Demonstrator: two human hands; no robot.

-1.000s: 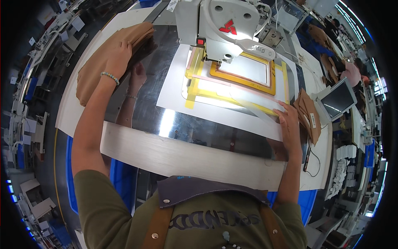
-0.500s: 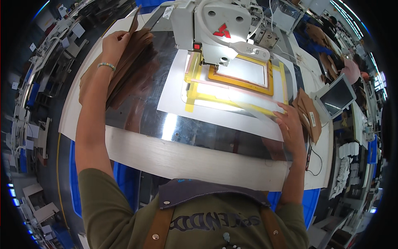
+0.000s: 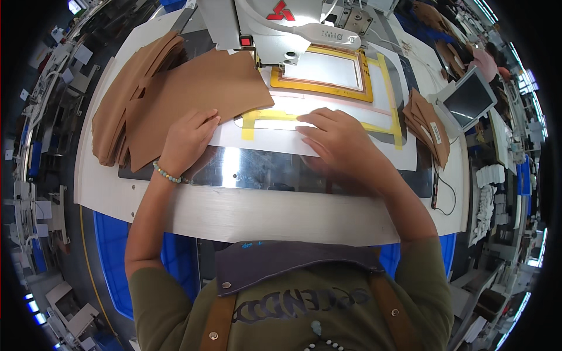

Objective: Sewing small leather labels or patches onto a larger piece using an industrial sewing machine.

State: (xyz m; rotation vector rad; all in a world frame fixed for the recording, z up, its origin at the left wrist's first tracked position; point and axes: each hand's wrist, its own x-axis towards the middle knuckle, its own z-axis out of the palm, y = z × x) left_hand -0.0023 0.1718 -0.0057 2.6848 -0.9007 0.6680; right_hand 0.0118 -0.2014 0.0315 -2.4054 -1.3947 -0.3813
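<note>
A flat brown fabric piece [image 3: 202, 82] lies slanted between the brown stack at the left and the sewing machine. My left hand [image 3: 190, 140] pinches its near edge, thumb and fingers pressed together. My right hand [image 3: 333, 137] hovers over the white sheet [image 3: 281, 137], its fingers spread and pointing left, with nothing in them. Yellow tape strips [image 3: 374, 127] mark a rectangle on that sheet. Behind them a yellow frame [image 3: 322, 92] sits under the head of the white sewing machine [image 3: 219, 23].
The stack of brown fabric pieces [image 3: 126, 111] stands at the table's left. Smaller brown pieces [image 3: 424, 126] with a white label lie at the right, beside a tilted screen [image 3: 468, 99]. A thin cable [image 3: 451, 187] loops below them. Blue bins [image 3: 114, 251] show under the table edge.
My left hand has brought a brown piece from the stack rightward and nearer, laying it partly over the white sheet. My right hand has moved left from the sheet's right side.
</note>
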